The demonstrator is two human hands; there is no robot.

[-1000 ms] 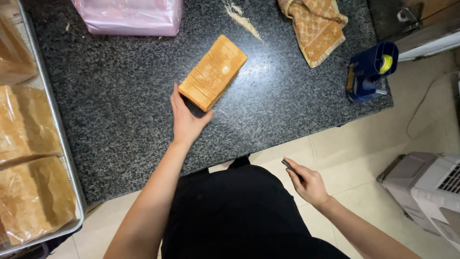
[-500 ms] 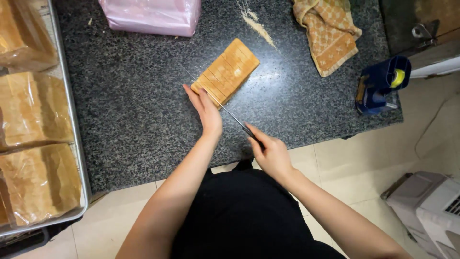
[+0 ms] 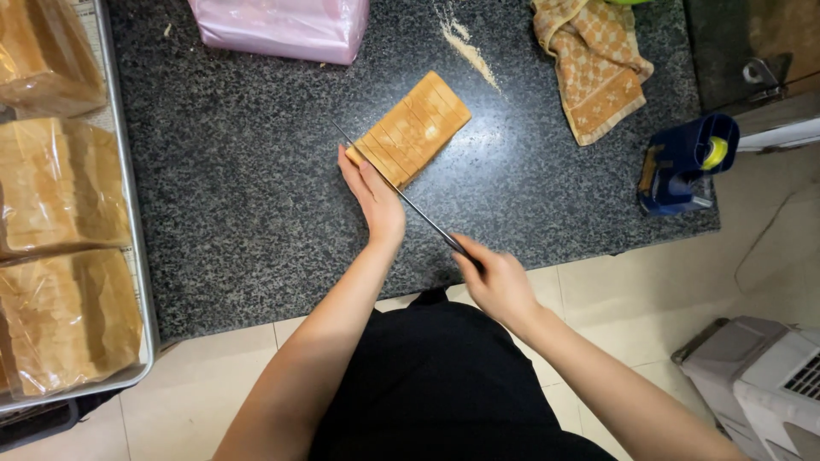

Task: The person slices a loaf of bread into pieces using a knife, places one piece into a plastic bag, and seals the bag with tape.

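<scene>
On the granite counter (image 3: 256,213), the sliced loaf (image 3: 410,128) lies diagonally, near-left to far-right.

The scene is evenly and brightly lit from above. A soft sheen is seen on the speckled desk (image 3: 256,196) just right of the sliced loaf (image 3: 412,128). Shadows are faint. Straight lines are bowed toward the edges; little blur is noticed.
</scene>
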